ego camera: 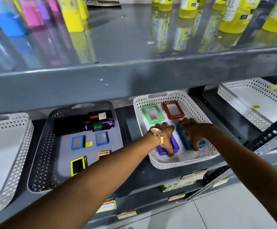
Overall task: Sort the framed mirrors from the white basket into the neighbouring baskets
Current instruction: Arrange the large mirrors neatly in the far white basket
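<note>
Both hands down in the white basket (pixel 199 160), centre-right of frame. Your left hand (pixel 165 137) w/ watch is clamped over the purple-framed mirror (pixel 163 150); right hand (pixel 190 134) grips the blue-framed mirror (pixel 184 140) by its long edges. Green mirror (pixel 153 114) & red mirror (pixel 173 110) lie flat behind, untouched. Grey basket (pixel 40 156), lower left, already holds small blue, orange, yellow frames. Tip: lift by frame edges, fingers off the glass, clear the basket wall before swinging across. Keep the two apart so the frames don't knock.
</note>
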